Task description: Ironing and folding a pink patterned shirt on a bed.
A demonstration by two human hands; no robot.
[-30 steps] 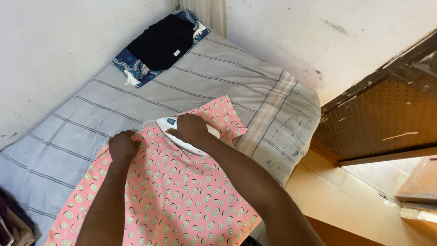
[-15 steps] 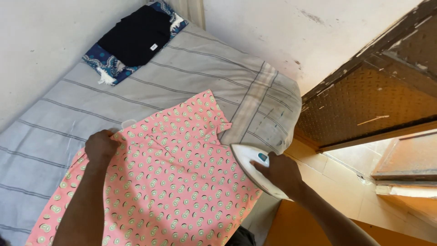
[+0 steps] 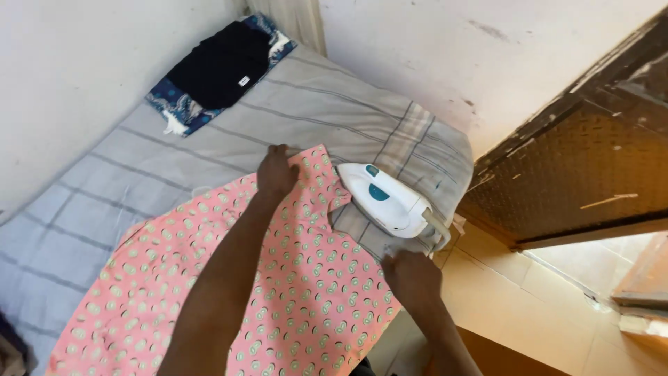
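Note:
A pink garment [image 3: 209,278] printed with small green and white rings lies spread on a grey striped sheet [image 3: 125,188] over a mattress. My left hand [image 3: 277,170] reaches across it and closes on its far top edge. My right hand [image 3: 412,278] has its fingers curled on the garment's right edge, at the side of the mattress. A white iron [image 3: 386,205] with a blue dial rests on the sheet just right of the garment's top corner, between my two hands, and neither hand holds it.
Folded dark clothes [image 3: 221,64] lie on a blue patterned cloth [image 3: 167,108] at the far end of the mattress. White walls close in at left and back. A worn brown door [image 3: 577,174] stands at right, above a tan tiled floor [image 3: 529,299].
My right hand swung the iron off the garment, set it down on the sheet and let go. My left hand moved from the garment's left edge to its top edge.

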